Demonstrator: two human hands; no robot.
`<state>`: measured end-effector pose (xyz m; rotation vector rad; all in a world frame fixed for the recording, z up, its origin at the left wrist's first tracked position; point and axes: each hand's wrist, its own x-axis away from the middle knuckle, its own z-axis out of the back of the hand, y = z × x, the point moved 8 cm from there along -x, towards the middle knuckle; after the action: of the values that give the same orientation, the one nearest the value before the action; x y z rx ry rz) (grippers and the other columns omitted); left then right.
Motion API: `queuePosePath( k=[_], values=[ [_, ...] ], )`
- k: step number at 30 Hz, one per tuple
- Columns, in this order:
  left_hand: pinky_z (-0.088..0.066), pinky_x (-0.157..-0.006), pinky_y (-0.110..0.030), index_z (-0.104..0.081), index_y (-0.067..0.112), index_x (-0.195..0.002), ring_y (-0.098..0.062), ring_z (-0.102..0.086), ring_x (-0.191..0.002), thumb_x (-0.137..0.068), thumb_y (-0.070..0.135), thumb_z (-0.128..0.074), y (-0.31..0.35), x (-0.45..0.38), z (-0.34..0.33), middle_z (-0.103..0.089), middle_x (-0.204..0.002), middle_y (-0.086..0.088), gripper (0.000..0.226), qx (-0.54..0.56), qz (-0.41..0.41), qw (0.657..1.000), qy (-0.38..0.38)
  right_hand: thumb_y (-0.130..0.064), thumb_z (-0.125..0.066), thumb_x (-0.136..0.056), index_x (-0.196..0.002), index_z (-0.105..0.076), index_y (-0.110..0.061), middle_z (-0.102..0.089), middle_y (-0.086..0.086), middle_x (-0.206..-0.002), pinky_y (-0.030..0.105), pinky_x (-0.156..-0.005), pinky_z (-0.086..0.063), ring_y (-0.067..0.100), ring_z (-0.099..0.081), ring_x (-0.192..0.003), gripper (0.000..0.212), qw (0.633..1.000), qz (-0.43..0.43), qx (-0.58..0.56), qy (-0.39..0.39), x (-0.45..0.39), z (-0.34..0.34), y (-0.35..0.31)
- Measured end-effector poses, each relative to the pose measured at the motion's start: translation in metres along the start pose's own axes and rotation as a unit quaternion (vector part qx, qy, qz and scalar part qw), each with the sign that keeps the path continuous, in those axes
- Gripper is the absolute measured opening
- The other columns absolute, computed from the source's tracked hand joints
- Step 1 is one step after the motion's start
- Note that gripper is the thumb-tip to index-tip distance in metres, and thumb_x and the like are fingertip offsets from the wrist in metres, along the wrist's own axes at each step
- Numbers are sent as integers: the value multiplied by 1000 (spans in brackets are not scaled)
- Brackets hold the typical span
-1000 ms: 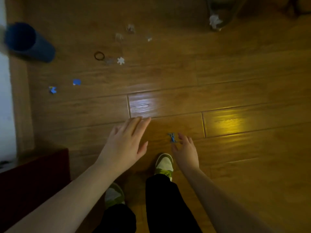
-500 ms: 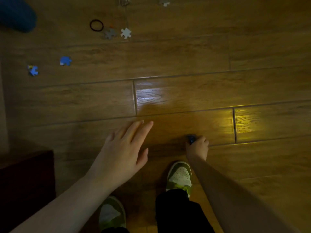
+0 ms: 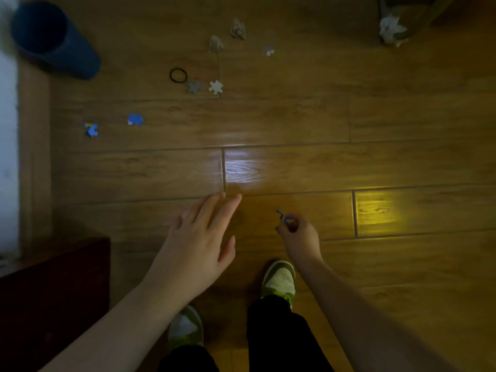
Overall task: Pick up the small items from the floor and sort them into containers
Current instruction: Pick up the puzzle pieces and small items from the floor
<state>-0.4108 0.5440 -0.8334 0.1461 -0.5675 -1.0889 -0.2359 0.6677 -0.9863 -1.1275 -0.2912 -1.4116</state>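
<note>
Right hand (image 3: pixel 296 234) pinches a small blue item (image 3: pixel 284 217) just above the floor (image 3: pixel 295 122), ahead of the right shoe (image 3: pixel 279 279). Left hand (image 3: pixel 198 244) is spread, holding nothing. Advice: keep the pinch firm and carry the item to its proper container. Farther off lie blue puzzle pieces (image 3: pixel 135 119), a black ring (image 3: pixel 178 75) and a blue cylinder (image 3: pixel 53 40). Dim light; the item's type is unclear.

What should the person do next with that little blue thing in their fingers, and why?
Probably lift it and carry it toward the blue container at far left. The right hand already pinches the small blue item, while the left hand is open and holds nothing.
</note>
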Motion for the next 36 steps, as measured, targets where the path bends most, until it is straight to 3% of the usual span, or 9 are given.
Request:
queuePosePath(
  k=[2, 6, 11, 13, 16, 20, 25, 31, 36],
  values=[
    [-48, -97, -45, -28, 21, -148, -23, -46, -127, -89, 38, -48, 12, 4, 25, -46, -141, -6, 65, 9, 14, 1000, 13, -30, -57, -95, -103, -68, -19, -64, 0, -81, 18, -45, -33, 10, -52, -59, 18, 999, 22, -11, -22, 29, 11, -31],
    [-46, -96, -42, -32, 19, -147, -22, -48, -125, -87, 35, -52, 33, 8, 85, -48, -139, -5, 65, 16, 24, 999, 45, -35, -53, -97, -103, -70, -22, -61, 0, -100, 19, -61, -38, 6, -55, -81, 22, 996, 69, -53, -27, 85, 41, -102],
    [-47, -95, -41, -29, 21, -148, -22, -49, -125, -87, 35, -51, 37, 28, 148, -47, -139, -5, 66, 15, 46, 997, 52, -39, -51, -97, -92, -67, -19, -70, 0, -90, 29, -73, -50, 12, -65, -84, 26, 989, 83, -117, -48, 138, 72, -175],
    [-47, -94, -40, -29, 23, -147, -22, -50, -124, -87, 35, -48, 33, 39, 169, -48, -138, -3, 64, 18, 74, 996, 49, -40, -48, -98, -90, -65, -19, -70, -2, -85, 30, -70, -50, 11, -65, -78, 28, 991, 103, -75, -50, 152, 82, -201],
    [-48, -91, -39, -36, 21, -143, -20, -53, -119, -82, 33, -44, 27, 52, 202, -53, -130, -1, 63, 19, 102, 993, 58, -34, -44, -101, -93, -62, -21, -69, -6, -83, 19, -60, -46, 3, -64, -72, 23, 987, 149, -31, -51, 172, 93, -244],
    [-48, -92, -38, -40, 21, -138, -16, -49, -119, -77, 34, -45, 5, 61, 231, -54, -130, -1, 63, 45, 145, 985, 79, -25, -40, -103, -111, -56, -33, -66, -14, -94, 13, -66, -48, -6, -61, -77, 19, 976, 198, 11, -94, 189, 89, -295],
    [-49, -92, -45, -39, 19, -138, -27, -57, -117, -78, 24, -69, -50, 59, 235, -57, -129, -9, 67, 82, 204, 971, 98, -19, -41, -102, -118, -61, -28, -65, -14, -97, 16, -73, -48, -2, -61, -83, 27, 963, 225, 78, -124, 186, 65, -341],
    [-30, -112, -37, -25, 24, -148, -16, -34, -137, -95, 37, -46, -109, 37, 250, -37, -149, -1, 59, 99, 230, 964, 91, -21, -42, -101, -111, -60, -30, -63, -8, -87, 13, -49, -42, 7, -59, -67, 23, 969, 206, 76, -115, 179, 37, -400],
    [-33, -109, -33, -28, 25, -145, -12, -39, -133, -95, 40, -40, -139, 23, 250, -43, -143, 2, 54, 67, 231, 966, 92, -31, -55, -96, -107, -61, -35, -62, -15, -93, 9, -56, -40, 0, -59, -76, 13, 951, 274, 105, -102, 179, 25, -446]
  ],
)
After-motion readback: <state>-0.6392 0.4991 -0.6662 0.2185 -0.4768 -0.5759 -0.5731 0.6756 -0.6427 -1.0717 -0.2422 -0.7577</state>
